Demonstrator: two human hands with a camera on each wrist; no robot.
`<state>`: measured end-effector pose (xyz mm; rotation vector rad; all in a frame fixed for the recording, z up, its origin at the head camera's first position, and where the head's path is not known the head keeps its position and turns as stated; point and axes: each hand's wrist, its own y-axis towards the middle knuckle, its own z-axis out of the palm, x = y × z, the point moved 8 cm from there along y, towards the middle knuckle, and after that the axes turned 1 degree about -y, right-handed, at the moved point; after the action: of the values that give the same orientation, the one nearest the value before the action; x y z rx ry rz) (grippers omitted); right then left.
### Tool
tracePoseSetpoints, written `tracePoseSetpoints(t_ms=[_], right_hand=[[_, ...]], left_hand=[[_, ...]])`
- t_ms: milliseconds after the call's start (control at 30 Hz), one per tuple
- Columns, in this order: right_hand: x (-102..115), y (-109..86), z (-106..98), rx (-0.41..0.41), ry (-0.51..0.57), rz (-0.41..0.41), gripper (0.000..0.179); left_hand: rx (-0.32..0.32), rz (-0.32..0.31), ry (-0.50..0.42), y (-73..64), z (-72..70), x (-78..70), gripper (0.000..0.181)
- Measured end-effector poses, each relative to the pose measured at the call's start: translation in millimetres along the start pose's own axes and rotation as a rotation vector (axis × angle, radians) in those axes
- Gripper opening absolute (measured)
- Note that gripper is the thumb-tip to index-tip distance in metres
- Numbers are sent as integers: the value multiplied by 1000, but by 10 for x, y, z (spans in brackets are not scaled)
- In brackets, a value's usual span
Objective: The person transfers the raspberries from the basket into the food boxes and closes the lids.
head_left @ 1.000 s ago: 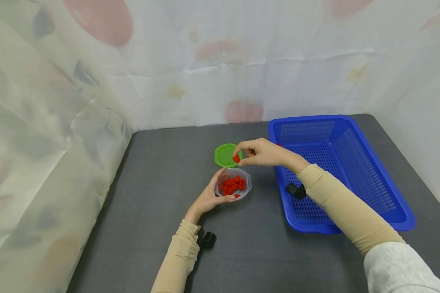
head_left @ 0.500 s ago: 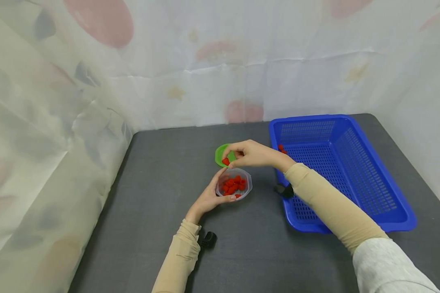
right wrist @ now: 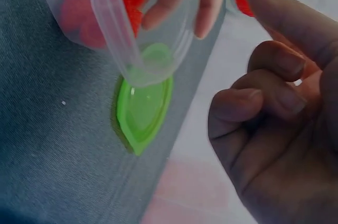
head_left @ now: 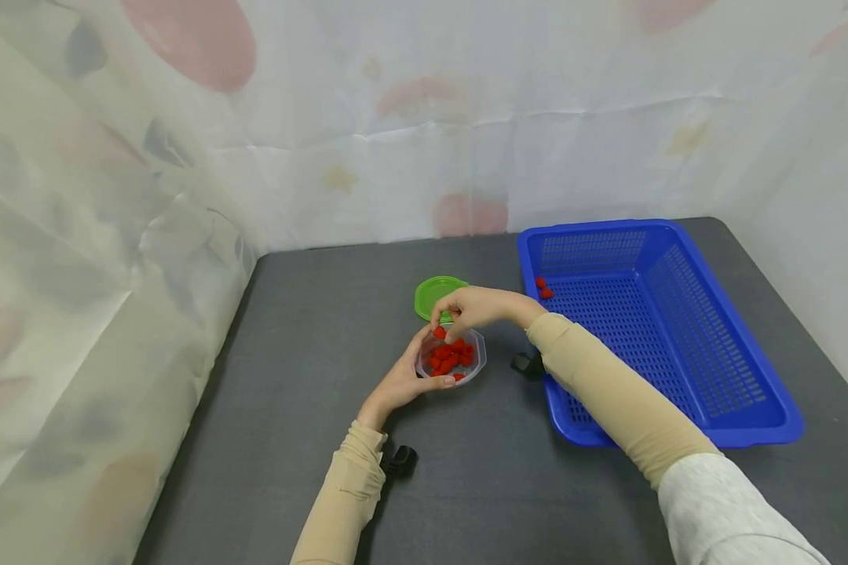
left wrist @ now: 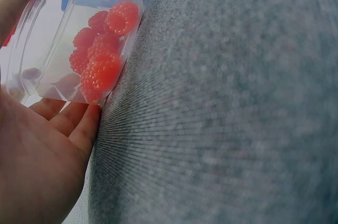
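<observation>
My left hand (head_left: 400, 382) grips a clear plastic container (head_left: 477, 362) by its sides, thumb in front and fingers behind. Several red raspberries (left wrist: 100, 73) lie in its bottom, seen through the wall in the left wrist view. Over the container's far rim, my right hand (head_left: 482, 307) pinches a single raspberry (right wrist: 244, 3) between thumb and forefinger, the other fingers curled in. Just behind the container a green lid (head_left: 433, 295) lies flat on the table, partly covered by the right hand in the head view.
A large blue plastic basket (head_left: 756, 377) stands at the right, under my right forearm. A few loose raspberries (head_left: 546, 293) lie in its far left corner. The grey table (head_left: 290, 353) meets a patterned curtain (head_left: 367, 180) at the back and left.
My right hand has moved left and toward me with the pinched raspberry, from above the lid to over the container. Raspberries in the basket have come into sight. The left hand stays put.
</observation>
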<state>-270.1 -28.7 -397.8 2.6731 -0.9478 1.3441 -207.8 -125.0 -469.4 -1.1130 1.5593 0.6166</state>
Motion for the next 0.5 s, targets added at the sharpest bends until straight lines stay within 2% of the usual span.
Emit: tracePoseSetpoints(t_ms=[233, 500], right_hand=[[-99, 73, 120, 50, -6, 51, 28], [-128, 129, 198, 65, -30, 62, 26]], left_hand=[[-4, -26, 8, 4, -6, 24, 91], [13, -9, -19, -1, 2, 19, 90]])
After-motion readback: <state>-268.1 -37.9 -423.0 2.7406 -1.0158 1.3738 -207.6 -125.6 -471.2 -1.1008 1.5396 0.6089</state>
